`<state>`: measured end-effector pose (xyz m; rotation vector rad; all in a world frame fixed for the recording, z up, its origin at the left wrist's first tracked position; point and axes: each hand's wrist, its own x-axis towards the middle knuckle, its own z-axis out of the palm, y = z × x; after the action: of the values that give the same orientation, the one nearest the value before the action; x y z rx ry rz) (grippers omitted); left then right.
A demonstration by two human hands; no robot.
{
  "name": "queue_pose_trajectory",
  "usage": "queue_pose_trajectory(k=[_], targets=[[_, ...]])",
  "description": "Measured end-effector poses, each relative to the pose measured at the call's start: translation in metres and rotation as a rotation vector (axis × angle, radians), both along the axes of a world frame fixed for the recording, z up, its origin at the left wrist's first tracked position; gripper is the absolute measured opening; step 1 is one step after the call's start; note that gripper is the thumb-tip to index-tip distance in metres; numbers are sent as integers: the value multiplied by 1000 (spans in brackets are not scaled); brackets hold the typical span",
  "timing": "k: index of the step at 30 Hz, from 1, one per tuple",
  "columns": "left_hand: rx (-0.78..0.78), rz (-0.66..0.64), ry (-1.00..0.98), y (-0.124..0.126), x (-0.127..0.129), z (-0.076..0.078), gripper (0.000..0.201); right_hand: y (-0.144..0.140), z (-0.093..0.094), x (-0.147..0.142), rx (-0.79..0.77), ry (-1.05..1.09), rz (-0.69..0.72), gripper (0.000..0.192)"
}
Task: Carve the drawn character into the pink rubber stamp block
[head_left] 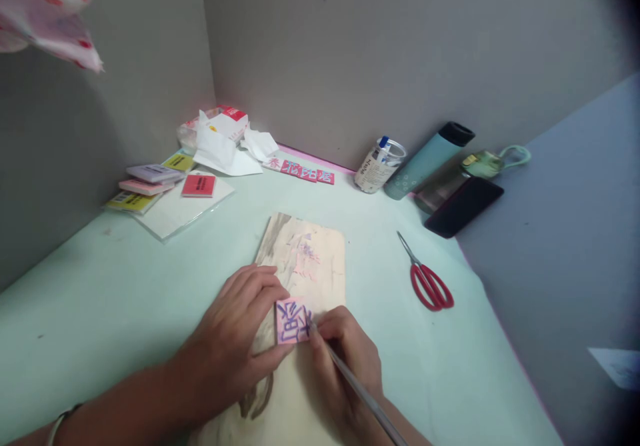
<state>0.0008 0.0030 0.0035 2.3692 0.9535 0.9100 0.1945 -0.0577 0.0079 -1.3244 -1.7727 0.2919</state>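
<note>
A small pink square rubber block (293, 321) with a purple character on its face lies on the worn wooden board (323, 286). My left hand (243, 329) pins the block from its left side, index finger at the upper corner and thumb along the lower edge. In my right hand (347, 359) is a slim pen-shaped carving knife (363, 394), gripped like a pencil. Its tip meets the right edge of the block, partly hidden by my fingers. Pink and purple shavings (306, 263) are scattered on the board beyond the block.
Red-handled scissors (431, 286) lie to the right. Behind them stand a phone (465, 207), a blue tumbler (425, 163), a green-lidded bottle (480, 166) and a can (379, 167). Coloured blocks (155, 174), tissues (220, 153) and a row of red lettered squares (303, 171) sit at the back.
</note>
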Motion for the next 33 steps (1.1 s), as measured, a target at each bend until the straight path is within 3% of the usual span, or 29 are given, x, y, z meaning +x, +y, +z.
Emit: queue_pose_trajectory(k=[33], targets=[[-3, 12, 5, 0, -1, 1, 32, -4, 4, 0, -83, 58, 3, 18]])
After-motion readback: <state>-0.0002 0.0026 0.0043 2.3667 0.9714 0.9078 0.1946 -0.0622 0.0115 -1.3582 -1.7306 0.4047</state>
